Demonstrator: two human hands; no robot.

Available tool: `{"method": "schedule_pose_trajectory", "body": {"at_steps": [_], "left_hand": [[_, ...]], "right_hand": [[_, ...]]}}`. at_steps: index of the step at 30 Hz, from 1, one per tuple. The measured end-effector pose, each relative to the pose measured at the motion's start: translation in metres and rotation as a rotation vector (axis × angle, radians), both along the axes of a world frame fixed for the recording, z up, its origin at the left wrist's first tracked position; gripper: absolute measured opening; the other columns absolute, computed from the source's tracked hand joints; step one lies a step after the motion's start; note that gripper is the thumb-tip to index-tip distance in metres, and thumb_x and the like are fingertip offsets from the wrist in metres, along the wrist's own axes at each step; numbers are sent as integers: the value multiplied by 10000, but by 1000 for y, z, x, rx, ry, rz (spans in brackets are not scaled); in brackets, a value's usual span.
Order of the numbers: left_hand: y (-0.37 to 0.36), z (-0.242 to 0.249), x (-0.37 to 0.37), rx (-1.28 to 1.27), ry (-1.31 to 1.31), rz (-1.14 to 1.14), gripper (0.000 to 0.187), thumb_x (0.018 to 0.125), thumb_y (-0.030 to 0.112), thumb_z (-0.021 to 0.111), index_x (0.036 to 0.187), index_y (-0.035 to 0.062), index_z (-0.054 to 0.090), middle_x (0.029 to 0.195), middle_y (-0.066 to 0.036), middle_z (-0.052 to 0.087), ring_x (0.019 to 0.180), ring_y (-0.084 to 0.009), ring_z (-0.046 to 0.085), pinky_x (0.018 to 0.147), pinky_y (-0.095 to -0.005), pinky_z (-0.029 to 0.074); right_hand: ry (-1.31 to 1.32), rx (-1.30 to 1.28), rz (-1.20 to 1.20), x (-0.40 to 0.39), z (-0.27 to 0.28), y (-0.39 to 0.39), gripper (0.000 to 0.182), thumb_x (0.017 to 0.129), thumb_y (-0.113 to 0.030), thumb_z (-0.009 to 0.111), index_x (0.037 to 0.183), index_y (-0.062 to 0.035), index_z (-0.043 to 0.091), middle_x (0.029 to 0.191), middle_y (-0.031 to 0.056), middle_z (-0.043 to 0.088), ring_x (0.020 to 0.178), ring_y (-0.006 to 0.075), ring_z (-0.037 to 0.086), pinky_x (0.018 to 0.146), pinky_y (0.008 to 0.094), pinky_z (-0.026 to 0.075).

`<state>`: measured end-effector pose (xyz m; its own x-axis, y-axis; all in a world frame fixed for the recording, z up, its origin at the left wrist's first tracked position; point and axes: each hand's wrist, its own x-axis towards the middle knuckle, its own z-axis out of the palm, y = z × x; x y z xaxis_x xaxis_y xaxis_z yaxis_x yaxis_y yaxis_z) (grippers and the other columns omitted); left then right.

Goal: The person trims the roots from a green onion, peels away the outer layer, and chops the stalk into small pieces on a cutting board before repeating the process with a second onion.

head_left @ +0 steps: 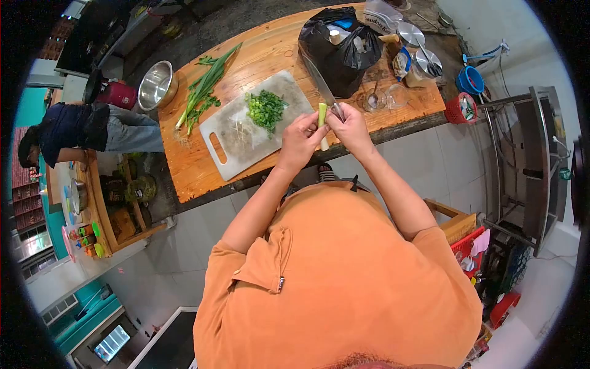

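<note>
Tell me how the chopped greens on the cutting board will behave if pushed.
The chopped greens would probably scatter, since they lie as a loose heap of small bits. They are likely very light, as the pieces look thin and leafy. Some may slide easily, given the flat cutting board beneath.

One text can be read in part: on the whitish bag, at the far side of the desk, there stand dark letters which look like "LaudenKo", but the last letters are not certain. On the blue and white packet, the marks are too small for reading. The small dark tag on the orange shirt carries pale marks, also not readable.
</note>
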<state>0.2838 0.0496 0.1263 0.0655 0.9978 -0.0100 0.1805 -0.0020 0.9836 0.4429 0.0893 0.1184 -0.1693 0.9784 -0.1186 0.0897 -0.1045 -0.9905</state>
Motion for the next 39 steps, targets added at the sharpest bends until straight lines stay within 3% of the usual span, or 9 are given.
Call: {"method": "schedule_pose_trajectory", "body": {"at_steps": [5,11,19,25,28,30,33,37,39], "left_hand": [[4,12,5,-228,-380,26,366,951,122,710,1273,-37,642,1079,-46,697,915,-89,656,803,-249,535],[7,3,3,-291,-476,25,398,969,155,690,1325,-6,614,1094,-47,711,980,-116,674,863,-276,540],[8,7,2,-167,-427,-46,384,991,124,651,1348,-10,600,1119,-39,702,976,-92,653,863,-252,520],[9,-1,-3,-79,-189,-51,332,980,81,654,1294,-22,631,1094,-13,686,938,-76,647,830,-232,513],[11,-1,-4,-49,-138,-51,314,974,83,665,1274,-7,648,1039,3,668,902,-64,631,796,-225,507],[11,3,-6,-38,-98,-51,308,971,87,670,1267,1,655,1007,10,654,879,-56,616,772,-220,500],[13,9,-6,-22,34,-45,298,966,96,680,1250,7,667,974,20,627,841,-47,573,735,-215,479],[15,4,-6,-59,-110,-34,301,974,128,679,1252,10,670,982,37,629,835,-46,552,728,-216,469],[17,6,-6,-93,-216,-38,309,981,140,674,1263,13,668,998,36,642,847,-46,562,734,-217,472]], "right_hand": [[112,-118,0,4,7,-4,180,963,-193,652,918,-21,622,753,-24,607,693,46,548,613,247,464],[168,-68,-70,10,5,-3,118,958,-134,649,970,-18,629,804,-18,635,728,45,583,652,241,498],[85,-65,41,4,29,-1,171,919,-147,700,1008,-3,678,818,-13,659,733,49,594,662,234,496],[-46,54,90,7,11,8,195,923,-191,689,891,-1,664,751,0,646,678,58,557,611,257,475],[-35,79,73,5,18,9,218,896,-199,691,850,6,632,715,48,636,649,88,554,596,291,470],[-261,177,54,6,30,8,241,866,-210,691,847,15,609,688,94,615,624,127,559,595,320,470],[-310,164,31,0,37,7,260,840,-225,688,869,21,607,683,132,595,615,157,567,596,343,472],[-291,172,31,-2,15,13,243,856,-217,678,859,14,606,695,99,606,639,132,574,598,332,475],[-14,78,16,-6,5,16,196,899,-185,656,859,-3,598,708,35,603,656,90,557,587,302,462]]}}
